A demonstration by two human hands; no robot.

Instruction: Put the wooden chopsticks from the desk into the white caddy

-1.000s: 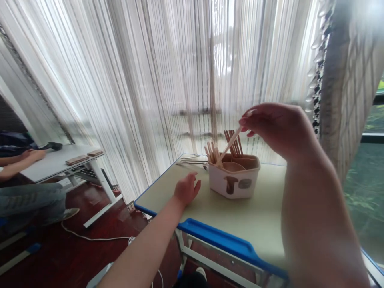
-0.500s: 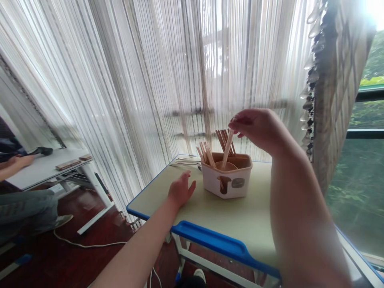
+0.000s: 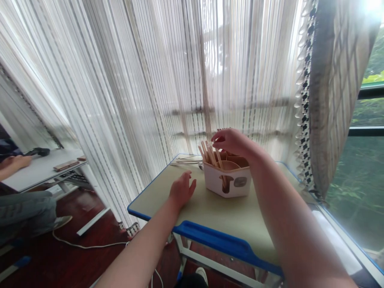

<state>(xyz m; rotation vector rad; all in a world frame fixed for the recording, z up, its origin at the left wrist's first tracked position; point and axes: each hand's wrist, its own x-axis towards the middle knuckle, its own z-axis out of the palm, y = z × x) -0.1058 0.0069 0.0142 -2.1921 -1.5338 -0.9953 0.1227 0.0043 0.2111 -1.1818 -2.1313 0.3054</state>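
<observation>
Head view: the left hand lies open on the table, just beside a white caddy. The right hand curls over the caddy's wooden sticks, any grip hidden; metal cutlery lies beyond.

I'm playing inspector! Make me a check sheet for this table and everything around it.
Surface: beige table with a blue edge.
Job's things: white caddy with brown compartments, holding leaning wooden sticks.
Clutter: metal utensils lying flat behind the caddy.
Hands: right hand is over the caddy's top; whether it grips a stick is hard to tell. Left hand rests open on the table, apart from the caddy.
Cables: white cable on the red wooden floor.
Surroundings: string curtain, window showing greenery, another person's hand on a nearby desk.
</observation>
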